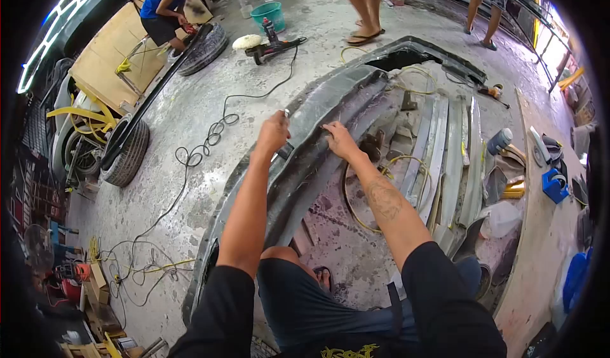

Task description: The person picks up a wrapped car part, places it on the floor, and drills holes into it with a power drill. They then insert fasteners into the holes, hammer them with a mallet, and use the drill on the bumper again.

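Observation:
A long, curved dark grey panel [318, 107], like a vehicle bumper, stretches from the lower left to the upper right in front of me. My left hand [274, 132] is closed around a tool whose pale tip shows above the fist and whose dark part shows below it, over the panel's outer side. Its exact kind is hard to make out. On the panel's inner edge rests my right hand [340, 139], fingers partly spread and touching the rough surface, with nothing visible in them.
A polisher [270, 47] with its cord lies beyond the panel, near a teal bucket [268, 16]. Grey strips [438, 148] lie to the right. A person in a blue top [166, 5] works over tires at upper left; other people's legs show at the top.

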`<state>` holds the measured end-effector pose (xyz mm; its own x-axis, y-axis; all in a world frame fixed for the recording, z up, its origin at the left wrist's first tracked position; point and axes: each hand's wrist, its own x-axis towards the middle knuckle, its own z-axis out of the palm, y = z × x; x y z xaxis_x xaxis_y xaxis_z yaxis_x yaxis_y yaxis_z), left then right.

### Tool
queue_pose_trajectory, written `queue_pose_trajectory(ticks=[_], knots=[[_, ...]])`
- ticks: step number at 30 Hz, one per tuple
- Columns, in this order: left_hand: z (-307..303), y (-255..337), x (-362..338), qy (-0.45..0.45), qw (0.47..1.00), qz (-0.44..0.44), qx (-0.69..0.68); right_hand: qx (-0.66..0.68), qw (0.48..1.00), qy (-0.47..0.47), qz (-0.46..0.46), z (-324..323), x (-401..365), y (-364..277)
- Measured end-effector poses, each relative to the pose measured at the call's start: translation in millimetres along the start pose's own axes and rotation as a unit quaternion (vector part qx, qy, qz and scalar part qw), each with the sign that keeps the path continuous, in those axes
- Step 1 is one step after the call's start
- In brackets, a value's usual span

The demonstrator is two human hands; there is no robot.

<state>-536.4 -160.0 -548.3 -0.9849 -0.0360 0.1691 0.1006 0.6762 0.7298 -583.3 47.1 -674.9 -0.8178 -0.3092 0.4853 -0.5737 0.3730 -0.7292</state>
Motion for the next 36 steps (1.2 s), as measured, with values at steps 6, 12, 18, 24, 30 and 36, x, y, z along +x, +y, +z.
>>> queue_pose_trajectory(ticks=[6, 12, 18, 24, 30, 36], knots=[[-45, -9, 39, -0.027, 0.999, -0.006, -0.035, -0.137, 0.985, 0.058, -0.082, -110, 99, -11], [-80, 28, -18, -0.056, 0.961, -0.135, -0.234, 0.045, 0.993, -0.053, 0.098, -56, 46, -112], [-85, 142, -144, -0.249, 0.907, -0.236, -0.243, 0.575, 0.668, 0.155, 0.447, -10, -115, -291], [-73, 228, -258, -0.431, 0.828, -0.287, -0.213, 0.565, 0.497, 0.360, 0.552, -129, -186, -432], [-24, 288, -305, -0.567, 0.819, -0.083, -0.034, 0.493, 0.384, 0.625, 0.469, -182, -296, -470], [62, 386, -391, -0.683, 0.708, 0.163, 0.071, 0.274, 0.464, 0.628, 0.562, -221, -485, -556]])
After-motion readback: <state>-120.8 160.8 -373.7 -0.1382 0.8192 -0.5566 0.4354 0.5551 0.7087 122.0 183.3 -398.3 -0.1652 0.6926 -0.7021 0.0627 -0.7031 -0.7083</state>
